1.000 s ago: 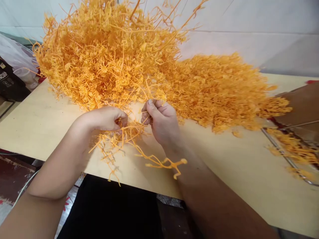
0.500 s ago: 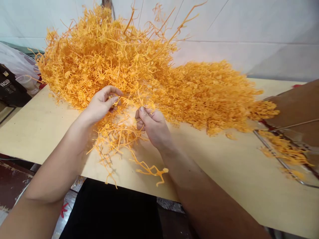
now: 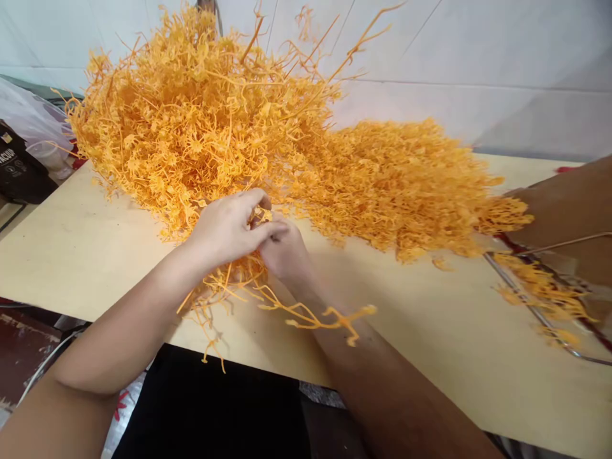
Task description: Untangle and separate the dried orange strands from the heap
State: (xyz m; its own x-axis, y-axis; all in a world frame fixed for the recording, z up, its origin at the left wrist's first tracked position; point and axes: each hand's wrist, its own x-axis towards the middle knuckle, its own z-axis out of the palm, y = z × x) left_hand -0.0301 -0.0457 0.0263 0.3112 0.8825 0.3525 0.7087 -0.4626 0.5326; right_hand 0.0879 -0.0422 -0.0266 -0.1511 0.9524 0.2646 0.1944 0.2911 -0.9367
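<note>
In the head view my left hand reaches across to my right hand, and the two touch. Its fingers curl round a bit of orange plastic sprig with star-shaped tips. My right hand is closed on the same orange stuff, its fingers partly hidden behind the left thumb. Thin branching orange stems hang below the hands, some crossing over my right forearm. Behind the hands rises a large heap of orange plastic sprigs.
A flatter pile of small orange pieces spreads to the right on the pale table. At the right edge are a brown cardboard box and a metal rod frame with orange bits. A black bag stands far left, against the tiled wall.
My left hand has moved right and toward me, from the heap's edge onto my right hand. The hanging orange stems have swung to the right over my right forearm.
</note>
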